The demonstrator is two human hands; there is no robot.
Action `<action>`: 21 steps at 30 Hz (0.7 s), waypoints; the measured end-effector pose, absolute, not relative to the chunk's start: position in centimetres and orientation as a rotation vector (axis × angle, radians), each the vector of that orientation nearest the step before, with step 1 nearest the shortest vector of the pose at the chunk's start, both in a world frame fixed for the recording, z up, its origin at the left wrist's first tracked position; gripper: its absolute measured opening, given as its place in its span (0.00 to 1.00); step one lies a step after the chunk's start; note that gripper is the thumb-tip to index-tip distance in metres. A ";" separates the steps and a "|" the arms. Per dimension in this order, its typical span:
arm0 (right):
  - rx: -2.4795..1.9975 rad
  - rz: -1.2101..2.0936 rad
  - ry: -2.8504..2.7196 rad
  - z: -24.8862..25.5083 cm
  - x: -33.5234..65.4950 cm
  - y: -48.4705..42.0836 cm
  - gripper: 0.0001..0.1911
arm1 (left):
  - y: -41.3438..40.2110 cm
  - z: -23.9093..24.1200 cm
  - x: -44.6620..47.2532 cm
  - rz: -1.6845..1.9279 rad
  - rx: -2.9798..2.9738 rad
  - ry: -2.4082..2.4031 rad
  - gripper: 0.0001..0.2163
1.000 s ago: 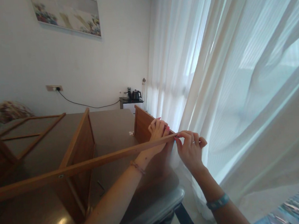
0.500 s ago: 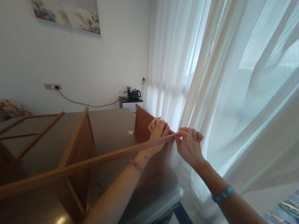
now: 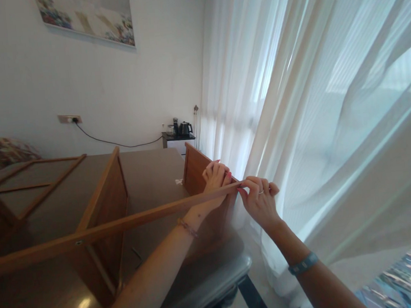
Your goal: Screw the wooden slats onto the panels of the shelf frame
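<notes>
A long wooden rail (image 3: pixel 153 216) runs from the lower left up to the right, across the upright wooden shelf panels. My left arm passes beneath it, and my left hand (image 3: pixel 215 176) is curled over the top edge of the right end panel (image 3: pixel 194 169). At the rail's right end, against that panel's corner, the thumb and forefinger of my right hand (image 3: pixel 262 199) are pinched together. Whether a small fastener is also between those fingertips is hidden. A middle panel (image 3: pixel 104 196) stands upright under the rail, with a fastener hole (image 3: pixel 78 242) showing near their joint.
The wooden parts lie on a brown table (image 3: pixel 149 173). A thin wooden frame (image 3: pixel 50 186) lies at the back left. A thin metal tool (image 3: pixel 137 254) is near my left forearm. White curtains (image 3: pixel 297 131) hang at the right; a black kettle (image 3: pixel 185 128) stands behind.
The view has shifted slightly. Both hands keep nearly the same places on the panel and at the rail's end, with only a small shift of the right fingers.
</notes>
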State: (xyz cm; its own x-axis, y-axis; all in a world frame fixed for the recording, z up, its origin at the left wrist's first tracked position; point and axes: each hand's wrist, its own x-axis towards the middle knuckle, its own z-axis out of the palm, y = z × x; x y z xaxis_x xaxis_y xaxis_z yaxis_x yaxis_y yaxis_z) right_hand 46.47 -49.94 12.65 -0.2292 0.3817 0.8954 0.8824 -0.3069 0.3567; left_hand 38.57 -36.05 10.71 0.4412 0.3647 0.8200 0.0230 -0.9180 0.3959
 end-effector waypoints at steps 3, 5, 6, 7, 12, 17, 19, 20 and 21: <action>-1.586 -1.601 -1.551 13.1 46.9 -50.0 0.04 | -36.0 10.8 38.4 1.473 2.372 0.325 0.10; -1.577 -1.620 -1.593 13.3 47.3 -50.0 0.05 | -36.0 10.8 38.4 1.475 2.366 0.321 0.10; -1.580 -1.622 -1.615 13.4 47.4 -50.0 0.06 | -36.0 10.8 38.4 1.477 2.358 0.321 0.10; -1.590 -1.622 -1.632 13.5 47.6 -50.0 0.07 | -36.0 10.8 38.4 1.479 2.347 0.320 0.10; -1.773 -1.671 -1.639 13.6 47.2 -50.3 0.14 | -35.8 10.4 39.0 1.488 2.278 0.311 0.09; -1.904 -1.741 -1.470 13.7 45.8 -50.6 0.16 | -35.8 10.1 39.2 1.499 2.266 0.326 0.08; -1.918 -1.750 -1.438 13.7 45.4 -50.7 0.15 | -35.9 10.2 39.1 1.504 2.271 0.343 0.09; -1.918 -1.751 -1.434 13.7 45.3 -50.7 0.15 | -36.0 10.2 39.1 1.511 2.265 0.360 0.09; -1.920 -1.746 -1.432 13.6 45.1 -50.7 0.14 | -36.1 10.3 39.2 1.518 2.252 0.382 0.09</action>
